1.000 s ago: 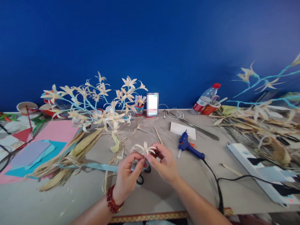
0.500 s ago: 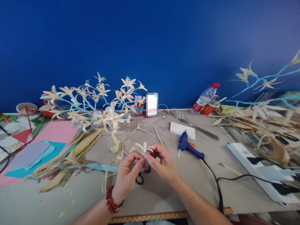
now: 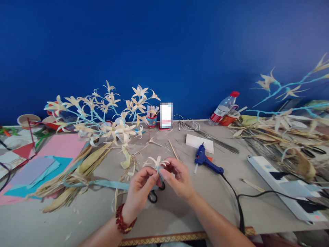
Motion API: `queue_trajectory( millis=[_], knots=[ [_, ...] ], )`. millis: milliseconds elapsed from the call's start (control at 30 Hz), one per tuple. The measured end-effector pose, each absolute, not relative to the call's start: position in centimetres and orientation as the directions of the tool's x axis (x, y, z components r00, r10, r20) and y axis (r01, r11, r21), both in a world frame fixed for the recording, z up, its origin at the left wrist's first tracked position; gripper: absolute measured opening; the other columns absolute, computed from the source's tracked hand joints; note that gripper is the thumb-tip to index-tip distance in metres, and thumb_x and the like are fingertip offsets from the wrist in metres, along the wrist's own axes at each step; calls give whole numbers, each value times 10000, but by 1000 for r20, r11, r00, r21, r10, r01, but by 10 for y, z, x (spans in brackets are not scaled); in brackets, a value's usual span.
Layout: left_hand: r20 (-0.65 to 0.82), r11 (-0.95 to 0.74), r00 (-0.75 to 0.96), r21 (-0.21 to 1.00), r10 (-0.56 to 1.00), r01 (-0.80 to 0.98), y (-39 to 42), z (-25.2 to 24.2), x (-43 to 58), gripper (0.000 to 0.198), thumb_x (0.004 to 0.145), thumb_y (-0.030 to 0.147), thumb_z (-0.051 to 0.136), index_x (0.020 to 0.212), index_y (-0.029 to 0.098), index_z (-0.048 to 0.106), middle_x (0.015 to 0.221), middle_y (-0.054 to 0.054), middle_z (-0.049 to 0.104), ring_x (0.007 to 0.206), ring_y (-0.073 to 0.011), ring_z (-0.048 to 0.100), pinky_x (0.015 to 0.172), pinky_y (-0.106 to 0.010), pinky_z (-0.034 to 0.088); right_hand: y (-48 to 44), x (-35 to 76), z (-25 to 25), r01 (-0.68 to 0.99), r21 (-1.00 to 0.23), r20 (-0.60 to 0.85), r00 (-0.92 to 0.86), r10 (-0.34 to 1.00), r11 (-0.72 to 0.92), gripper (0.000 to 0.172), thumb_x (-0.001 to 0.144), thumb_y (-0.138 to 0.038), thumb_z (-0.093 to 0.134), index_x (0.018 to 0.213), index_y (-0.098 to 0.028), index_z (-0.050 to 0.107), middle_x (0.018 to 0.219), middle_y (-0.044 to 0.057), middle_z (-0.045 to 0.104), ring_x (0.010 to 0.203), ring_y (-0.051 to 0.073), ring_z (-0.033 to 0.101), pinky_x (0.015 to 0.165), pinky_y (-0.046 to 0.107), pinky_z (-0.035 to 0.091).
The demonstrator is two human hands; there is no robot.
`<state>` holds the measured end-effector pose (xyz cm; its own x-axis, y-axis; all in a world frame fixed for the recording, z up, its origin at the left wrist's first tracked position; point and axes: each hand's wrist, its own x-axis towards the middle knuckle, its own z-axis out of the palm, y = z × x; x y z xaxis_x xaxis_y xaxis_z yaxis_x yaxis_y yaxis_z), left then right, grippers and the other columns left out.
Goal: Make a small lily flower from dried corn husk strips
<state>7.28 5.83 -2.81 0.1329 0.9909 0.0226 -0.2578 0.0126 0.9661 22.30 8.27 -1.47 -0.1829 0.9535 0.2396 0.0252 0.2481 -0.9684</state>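
Between my two hands is a small cream flower (image 3: 157, 161) with narrow curling petals, held upright over the table. My left hand (image 3: 142, 183) pinches it low, thumb and forefinger closed at its base. My right hand (image 3: 178, 176) has thumb and forefinger closed at the flower's right side, by the petals and a bit of pale blue at the base. Fingers partly hide the stem. Below the hands lie scissors with black handles (image 3: 152, 197), their blades mostly covered. A pale blue ribbon strip (image 3: 110, 184) runs from the left toward my left hand.
A blue glue gun (image 3: 205, 159) lies right of my hands, its cord trailing forward. A white power strip (image 3: 277, 192) sits farther right. Branches of cream flowers (image 3: 113, 128) stand back left, above dried husks (image 3: 89, 164) and coloured paper (image 3: 63, 145). A bottle (image 3: 223, 109) leans at the back.
Both hands stay almost in place on the flower. More pale blue shows at the flower's base between the fingertips. The view has shifted very slightly.
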Motion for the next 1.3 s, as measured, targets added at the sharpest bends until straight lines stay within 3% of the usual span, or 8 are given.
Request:
queue_trajectory(
  millis=[100,433,967,1300],
  knots=[
    [13,23,131,962,991,-273,60,-27,73,174,873,297,622,765,162,614,660,3,628,642,-117,572,648,-224,455,82,224,-14,-19,-978,208,-184,961,208,199,856,-392,594,815,-199,567,666,-25,535,555,110,484,524,218,411],
    [8,31,141,962,990,-271,60,-29,73,194,868,322,626,762,160,618,658,-8,632,638,-128,575,645,-238,452,85,220,-14,59,-973,208,-178,962,222,168,820,-332,624,747,-201,550,630,-32,524,551,110,476,507,212,407],
    [14,27,154,965,988,-261,58,-28,72,175,865,318,627,773,171,614,664,-6,645,642,-128,577,646,-231,447,86,222,-18,-34,-979,202,-192,960,200,182,819,-366,640,779,-206,561,680,-22,542,565,114,484,511,219,403],
    [85,-72,110,991,990,-116,56,-29,72,172,885,296,605,771,171,628,705,-9,636,688,-126,577,690,-235,454,86,221,-11,-6,-954,294,-202,934,299,130,824,-295,620,760,-207,551,712,-11,551,587,117,486,510,223,392]
  ],
)
